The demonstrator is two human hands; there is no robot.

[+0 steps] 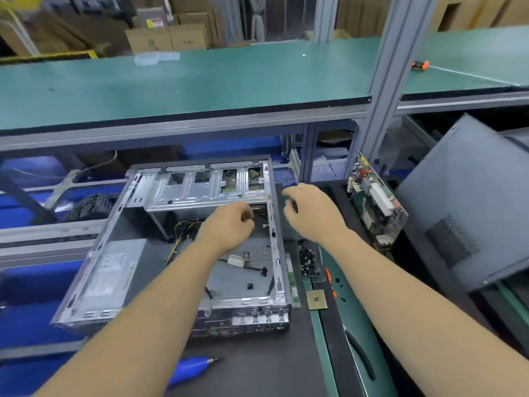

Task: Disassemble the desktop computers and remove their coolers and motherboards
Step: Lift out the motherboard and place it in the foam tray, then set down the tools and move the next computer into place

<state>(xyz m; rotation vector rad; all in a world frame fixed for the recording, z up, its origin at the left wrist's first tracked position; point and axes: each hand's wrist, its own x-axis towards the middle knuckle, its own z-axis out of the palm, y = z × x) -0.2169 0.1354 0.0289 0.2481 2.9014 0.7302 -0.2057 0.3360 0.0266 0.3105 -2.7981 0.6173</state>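
Observation:
An open desktop case [114, 233] lies flat on the dark mat, its floor bare apart from loose cables [183, 233] and a white connector [236, 260]. A power supply [114, 270] sits in its left part and a metal drive cage [200, 187] spans the far end. My left hand [229, 224] is inside the case under the drive cage, fingers curled on something small and dark. My right hand [312, 213] hovers just outside the case's right wall, fingers curled round a dark thing that I cannot identify. A removed motherboard [375, 202] leans upright to the right.
A blue electric screwdriver [191, 368] lies at the front. Right of the case are a memory stick [293, 285], a tray of black screws [307, 262], a CPU chip [316, 299] and black pliers [360, 353]. A dark side panel [469, 210] leans at far right. A green shelf [200, 81] overhangs.

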